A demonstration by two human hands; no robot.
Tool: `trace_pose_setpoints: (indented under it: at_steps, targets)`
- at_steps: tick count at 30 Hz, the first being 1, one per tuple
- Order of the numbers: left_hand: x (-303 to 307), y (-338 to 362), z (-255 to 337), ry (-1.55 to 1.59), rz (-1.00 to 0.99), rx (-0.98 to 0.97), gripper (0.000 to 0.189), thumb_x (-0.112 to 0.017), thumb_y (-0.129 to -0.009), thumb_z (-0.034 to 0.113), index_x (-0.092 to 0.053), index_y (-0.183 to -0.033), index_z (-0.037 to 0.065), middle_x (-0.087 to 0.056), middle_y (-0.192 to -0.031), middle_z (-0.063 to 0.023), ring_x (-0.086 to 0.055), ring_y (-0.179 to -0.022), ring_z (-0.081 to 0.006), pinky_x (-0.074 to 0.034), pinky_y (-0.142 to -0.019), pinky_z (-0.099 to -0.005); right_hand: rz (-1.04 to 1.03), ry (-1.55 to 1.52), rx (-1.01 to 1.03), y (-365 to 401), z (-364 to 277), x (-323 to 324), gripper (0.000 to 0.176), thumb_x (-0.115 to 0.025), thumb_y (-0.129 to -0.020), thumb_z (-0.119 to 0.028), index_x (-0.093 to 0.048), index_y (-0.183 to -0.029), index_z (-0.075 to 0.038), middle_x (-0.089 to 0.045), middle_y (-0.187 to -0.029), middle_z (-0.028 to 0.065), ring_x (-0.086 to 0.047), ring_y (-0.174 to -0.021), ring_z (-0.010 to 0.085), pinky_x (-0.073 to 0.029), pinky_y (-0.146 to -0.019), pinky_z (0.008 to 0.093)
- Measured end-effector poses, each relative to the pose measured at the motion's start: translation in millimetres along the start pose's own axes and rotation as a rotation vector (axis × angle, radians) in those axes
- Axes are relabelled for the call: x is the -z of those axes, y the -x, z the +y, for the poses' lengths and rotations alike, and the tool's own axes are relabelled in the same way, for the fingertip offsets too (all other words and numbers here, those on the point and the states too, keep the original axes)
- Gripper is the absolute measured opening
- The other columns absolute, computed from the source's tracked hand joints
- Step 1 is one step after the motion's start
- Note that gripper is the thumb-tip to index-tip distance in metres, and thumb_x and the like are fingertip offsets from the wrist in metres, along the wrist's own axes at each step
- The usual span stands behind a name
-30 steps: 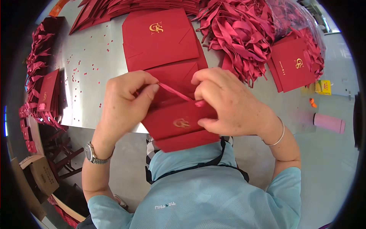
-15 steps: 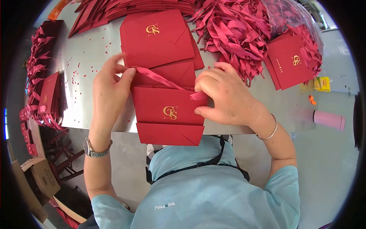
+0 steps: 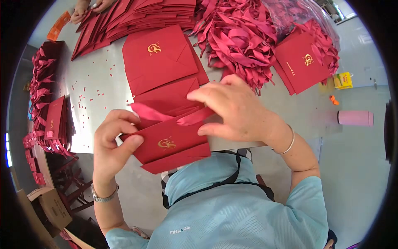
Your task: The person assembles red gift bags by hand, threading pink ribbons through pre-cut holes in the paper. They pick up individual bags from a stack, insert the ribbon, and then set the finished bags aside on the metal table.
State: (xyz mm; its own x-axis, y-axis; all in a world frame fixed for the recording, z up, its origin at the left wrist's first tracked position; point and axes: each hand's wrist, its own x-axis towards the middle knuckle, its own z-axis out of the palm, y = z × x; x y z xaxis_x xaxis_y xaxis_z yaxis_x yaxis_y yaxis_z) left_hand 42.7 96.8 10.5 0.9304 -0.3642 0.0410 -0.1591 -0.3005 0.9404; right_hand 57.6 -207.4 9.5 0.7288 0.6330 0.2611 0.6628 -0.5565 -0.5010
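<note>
The red bag [image 3: 176, 137] is at the near edge of the table [image 3: 99, 128], between the hands, its lower part reaching past the edge. The left hand [image 3: 116, 141] clamps its left corner, thumb on the gold-marked front, fingers behind. The right hand [image 3: 236, 112] is at the bag's upper right; its thumb and fingertips are apart, with a pink ribbon [image 3: 192, 118] running into the gap. I cannot tell whether its fingers pinch the ribbon deeper in. Another ribbon [image 3: 149, 112] arches above the bag, near the left fingers. The bag tilts, left side lower.

Just beyond, flat bags [image 3: 159, 62] overlap on the metal table, with a large stack [image 3: 153, 16] behind them. A ribbon pile [image 3: 240, 41] lies to their right, beside a clear plastic sack [image 3: 290, 16] and two more gold-marked bags [image 3: 300, 68]. Small red dots [image 3: 85, 97] are scattered at left, near a row of ribboned bags [image 3: 43, 83]. At the far left corner, another person's hands [image 3: 93, 7] are by the stack, near an orange strip [image 3: 58, 27].

At right are a yellow packet [image 3: 343, 80], a small orange item [image 3: 333, 100] and a pink bottle [image 3: 355, 118]. A cardboard box [image 3: 54, 209] and dark red chair frames [image 3: 74, 191] are at lower left, by the grey floor [image 3: 137, 182].
</note>
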Motion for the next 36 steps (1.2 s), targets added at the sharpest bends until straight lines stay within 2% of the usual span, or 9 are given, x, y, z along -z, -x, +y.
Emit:
trace_pose_setpoints:
  at_steps: [3, 7, 9, 13, 20, 28, 30, 31, 36]
  targets:
    - [20.8, 11.7, 2.4, 0.150, 0.101, 0.001, 0.012, -0.068, -0.082, 0.003, -0.057, -0.079, -0.002, -0.058, -0.102, -0.0069, -0.052, -0.087, -0.0109, -0.041, -0.075, -0.0234, -0.076, -0.010, -0.043, 8.3, 16.3, 10.1, 0.034, -0.072, -0.080, -0.024, -0.063, -0.109, -0.010, -0.066, -0.086, 0.0047, -0.060, -0.077, 0.0226, -0.036, -0.084, 0.0363]
    - [41.1, 24.3, -13.1, 0.202, 0.212, -0.027, 0.016, -0.070, -0.085, 0.010, -0.059, -0.083, -0.001, -0.059, -0.104, -0.0080, -0.052, -0.088, -0.0118, -0.041, -0.082, -0.0255, -0.105, -0.052, -0.132, 23.8, 20.6, 26.9, 0.031, -0.077, -0.076, -0.014, -0.067, -0.104, -0.007, -0.066, -0.087, 0.0049, -0.061, -0.077, 0.0190, -0.044, -0.079, 0.0339]
    - [44.8, 27.1, -19.6, 0.308, 0.309, 0.012, 0.014, -0.068, -0.087, 0.009, -0.059, -0.085, -0.002, -0.059, -0.105, -0.0086, -0.053, -0.089, -0.0123, -0.042, -0.083, -0.0262, 0.034, -0.402, -0.372, 34.0, 21.8, 32.0, 0.023, -0.074, -0.079, -0.008, -0.067, -0.101, -0.004, -0.065, -0.086, 0.0040, -0.060, -0.075, 0.0144, -0.047, -0.072, 0.0297]
    - [30.1, 18.5, -24.9, 0.360, 0.287, 0.077, 0.005, -0.064, -0.087, 0.002, -0.061, -0.086, -0.002, -0.060, -0.103, -0.0070, -0.055, -0.088, -0.0119, -0.042, -0.080, -0.0237, 0.230, -0.957, -0.403, 47.6, 19.4, 37.0, 0.023, -0.063, -0.090, -0.004, -0.062, -0.113, 0.000, -0.066, -0.094, 0.0040, -0.063, -0.083, 0.0112, -0.051, -0.071, 0.0254]
    - [-25.2, -9.1, -20.5, 0.404, 0.273, 0.164, 0.003, -0.065, -0.087, 0.000, -0.064, -0.087, -0.002, -0.064, -0.091, -0.0015, -0.056, -0.080, -0.0068, -0.045, -0.072, -0.0209, 0.375, -1.242, 0.032, 28.5, -9.5, 31.2, 0.033, -0.072, -0.080, 0.005, -0.063, -0.112, 0.005, -0.065, -0.095, 0.0122, -0.064, -0.086, 0.0178, -0.053, -0.073, 0.0283]
    - [-42.7, -8.8, -17.5, 0.256, 0.231, 0.123, 0.008, -0.069, -0.084, 0.004, -0.065, -0.087, -0.002, -0.065, -0.087, -0.0022, -0.056, -0.077, -0.0071, -0.046, -0.069, -0.0221, 0.279, -0.461, 0.135, -4.2, -27.7, 36.6, 0.008, -0.065, -0.085, 0.007, -0.061, -0.087, 0.001, -0.066, -0.095, 0.0134, -0.064, -0.080, 0.0185, -0.050, -0.070, 0.0259]
    - [-47.0, -4.9, -8.7, 0.066, 0.253, 0.026, 0.009, -0.071, -0.082, 0.004, -0.065, -0.087, -0.001, -0.066, -0.094, -0.0068, -0.058, -0.077, -0.0106, -0.047, -0.070, -0.0236, 0.257, -0.788, -0.070, -8.8, -34.6, 29.3, 0.012, -0.059, -0.087, 0.009, -0.060, -0.094, -0.001, -0.065, -0.096, 0.0150, -0.064, -0.081, 0.0180, -0.050, -0.072, 0.0256]
    - [-47.6, -2.0, -2.0, -0.006, 0.233, 0.020, 0.011, -0.073, -0.079, 0.002, -0.066, -0.087, 0.000, -0.065, -0.101, -0.0111, -0.060, -0.079, -0.0156, -0.050, -0.071, -0.0273, 0.107, -0.712, -0.022, -14.6, -28.5, 35.2, 0.016, -0.055, -0.093, 0.001, -0.054, -0.109, 0.001, -0.063, -0.100, 0.0155, -0.062, -0.086, 0.0159, -0.048, -0.075, 0.0264]
    - [-61.4, 7.7, 9.3, -0.319, 0.307, -0.345, 0.021, -0.080, -0.067, 0.001, -0.069, -0.085, 0.005, -0.061, -0.109, -0.0151, -0.059, -0.091, -0.0273, -0.051, -0.071, -0.0340, -0.109, -0.388, -0.152, -59.9, -31.3, 23.1, 0.027, -0.060, -0.088, -0.002, -0.057, -0.115, -0.001, -0.065, -0.086, 0.0095, -0.063, -0.080, 0.0152, -0.050, -0.073, 0.0278]
